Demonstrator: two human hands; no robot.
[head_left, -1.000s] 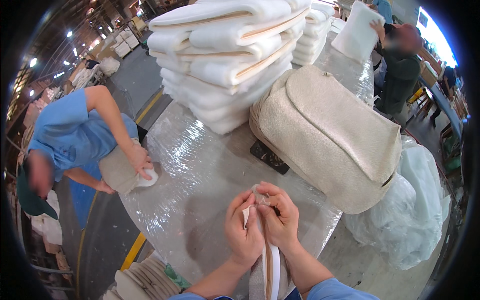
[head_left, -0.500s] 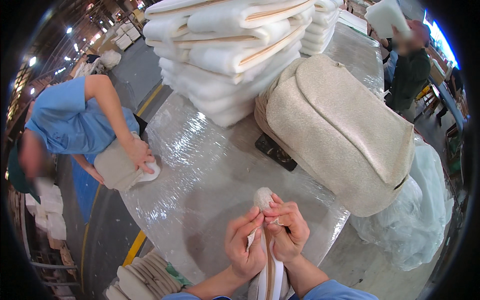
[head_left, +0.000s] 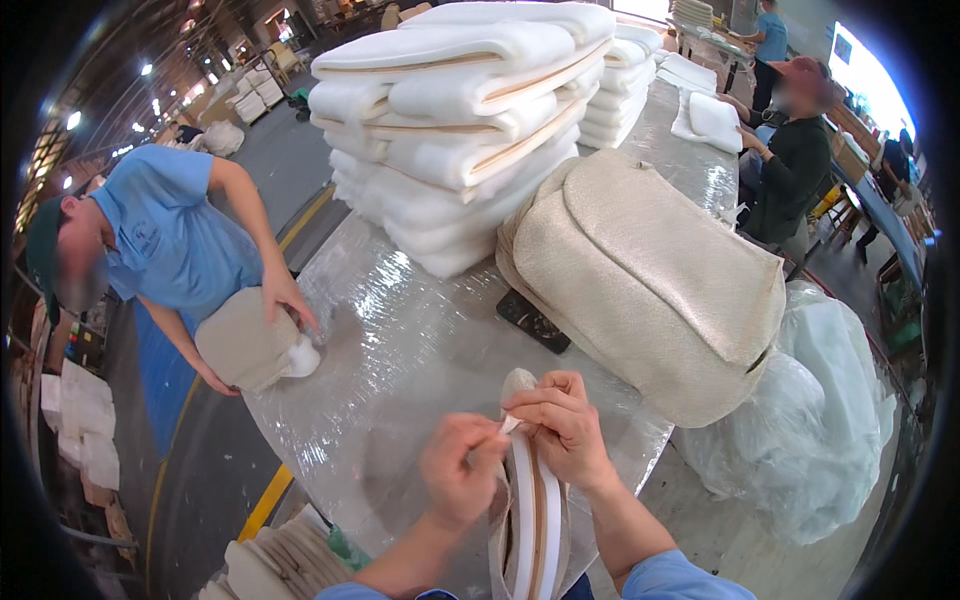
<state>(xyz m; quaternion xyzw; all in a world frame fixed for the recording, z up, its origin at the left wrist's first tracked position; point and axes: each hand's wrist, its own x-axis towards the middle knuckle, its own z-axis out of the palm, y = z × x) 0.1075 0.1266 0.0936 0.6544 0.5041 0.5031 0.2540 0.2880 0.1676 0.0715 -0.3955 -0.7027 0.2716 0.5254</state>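
Both hands pinched on a padded cushion piece at near edge of plastic-wrapped desk: left hand grips fabric cover edge, right hand clamps top of it. Beige cushion pile lies just beyond the piece, white foam stack behind that

White foam pad stack, beige covers pile (plastic-wrapped table), co-worker at left.
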